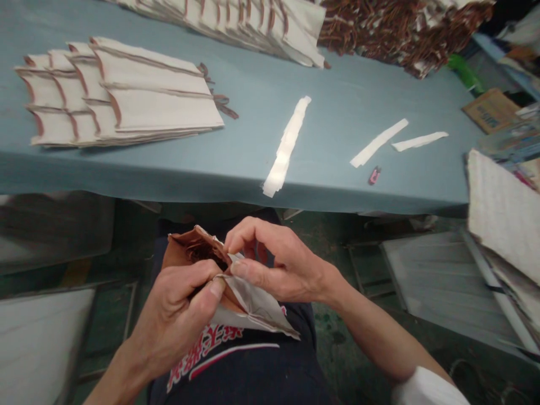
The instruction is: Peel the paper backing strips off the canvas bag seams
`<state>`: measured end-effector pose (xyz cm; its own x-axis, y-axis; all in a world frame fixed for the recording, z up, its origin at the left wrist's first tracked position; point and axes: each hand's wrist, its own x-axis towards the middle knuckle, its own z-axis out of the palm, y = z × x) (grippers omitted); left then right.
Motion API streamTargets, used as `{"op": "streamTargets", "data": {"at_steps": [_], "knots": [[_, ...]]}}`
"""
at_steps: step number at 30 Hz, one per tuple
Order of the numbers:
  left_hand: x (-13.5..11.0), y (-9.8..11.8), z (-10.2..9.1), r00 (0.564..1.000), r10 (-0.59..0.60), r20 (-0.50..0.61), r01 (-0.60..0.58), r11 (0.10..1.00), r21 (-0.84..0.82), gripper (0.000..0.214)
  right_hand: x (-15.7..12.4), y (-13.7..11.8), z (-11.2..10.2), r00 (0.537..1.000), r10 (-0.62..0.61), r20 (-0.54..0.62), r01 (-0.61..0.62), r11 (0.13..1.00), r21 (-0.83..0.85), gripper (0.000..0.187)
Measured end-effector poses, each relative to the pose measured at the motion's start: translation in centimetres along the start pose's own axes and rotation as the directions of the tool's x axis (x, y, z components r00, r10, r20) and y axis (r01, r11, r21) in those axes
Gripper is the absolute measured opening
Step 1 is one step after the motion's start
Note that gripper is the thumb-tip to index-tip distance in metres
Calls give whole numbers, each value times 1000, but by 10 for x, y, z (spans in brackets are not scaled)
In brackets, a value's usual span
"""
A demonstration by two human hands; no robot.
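Observation:
Over my lap I hold a pouch-like piece (261, 298), whitish on the outside and brown on the inner side, its mouth spread open. Crumpled brown strips (201, 249) show inside the mouth. My left hand (181, 304) is closed on the near edge, thumb on top. My right hand (280, 261) pinches the edge just beside it, between thumb and forefinger, where a small pale flap stands up. The fingertips of the two hands almost meet. Whether a strip lies between the right fingertips is too small to tell.
On the blue-covered table (253, 84) lie a stack of white brown-edged pieces (160, 104), a longer row (253, 22) behind, and a heap of brown strips (379, 34). Nearer are overlapping white strips (287, 149), two loose strips (379, 142) and a small pink item (374, 175). Cardboard (504, 214) stands right.

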<state>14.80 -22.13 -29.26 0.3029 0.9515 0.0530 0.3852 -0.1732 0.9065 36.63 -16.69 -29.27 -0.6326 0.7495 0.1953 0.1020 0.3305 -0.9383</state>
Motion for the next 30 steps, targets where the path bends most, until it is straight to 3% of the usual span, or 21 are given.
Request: {"op": "streamTargets", "data": {"at_steps": [6,10,12,15,17,22,26,30], "knots": [[-9,-13,3,997,-1,-75,12,990,143,43,-27,10,33,965,114,-238,-129,990,-50,24],[-4,-22,10,988,11,-156,22,977,211,40,-40,24,41,928,193,-320,-242,963,-121,21],[2,-29,13,983,20,-182,27,968,249,45,-43,35,33,901,123,-417,-260,921,-291,13],[16,-47,17,982,84,-169,-25,945,327,44,-39,58,7,819,-93,-566,-317,749,-582,5],[30,-62,20,986,118,-120,-66,925,373,38,-31,77,-14,785,-175,-594,-353,663,-661,8],[71,-87,36,995,47,-87,-7,911,412,40,1,129,-51,830,-207,-518,-367,497,-786,31],[95,-93,51,995,15,-95,25,914,405,42,18,161,-59,870,-187,-455,-352,410,-842,38],[107,-92,52,993,-40,-114,84,910,407,42,19,177,-61,880,-194,-434,-337,388,-857,39]]}}
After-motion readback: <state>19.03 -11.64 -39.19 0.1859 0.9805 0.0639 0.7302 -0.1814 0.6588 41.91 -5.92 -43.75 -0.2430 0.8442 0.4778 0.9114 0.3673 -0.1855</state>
